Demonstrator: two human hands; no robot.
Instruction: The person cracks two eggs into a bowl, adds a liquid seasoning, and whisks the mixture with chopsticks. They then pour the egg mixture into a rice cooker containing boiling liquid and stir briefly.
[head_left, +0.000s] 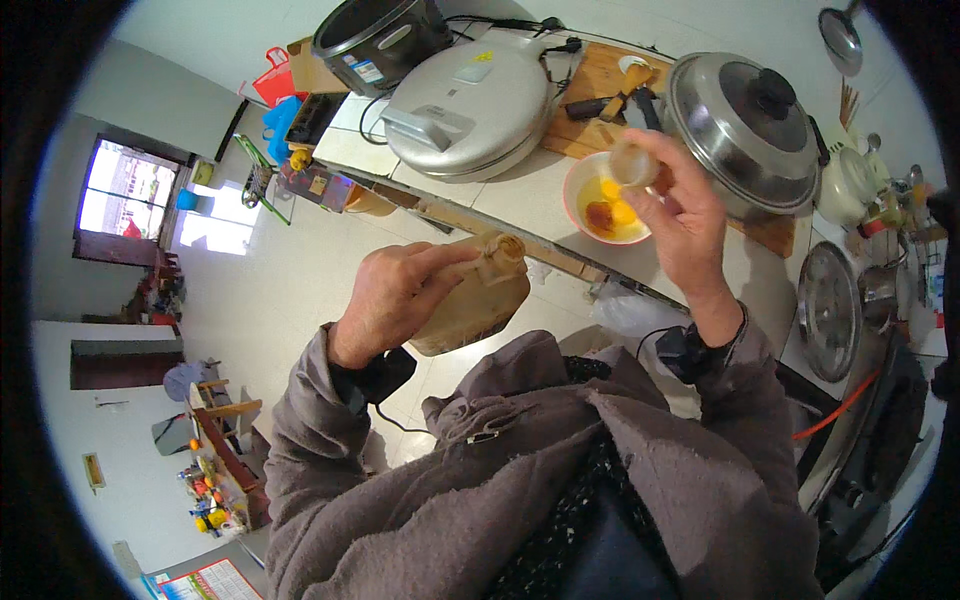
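My left hand (394, 296) grips a translucent, yellowish plastic jug (469, 319) near its neck. The jug's mouth is uncapped, and its body hangs in front of the counter edge. Between thumb and fingers, my right hand (690, 206) holds a small translucent cap (632, 165) above a bowl with a pink rim (571, 199). Raw egg yolks (624, 213) lie in clear egg white inside this bowl, beside a reddish-brown patch (600, 216). The cap and my fingers hide part of the bowl's far right side. What the cap contains cannot be told.
A silver electric griddle (469, 105) stands closed left of the bowl. Behind the bowl, a wooden cutting board (581, 75) holds dark-handled utensils. A lidded steel pot (739, 135) stands to the right, near a round steel lid (829, 311). A black cooker (382, 49) sits at the back.
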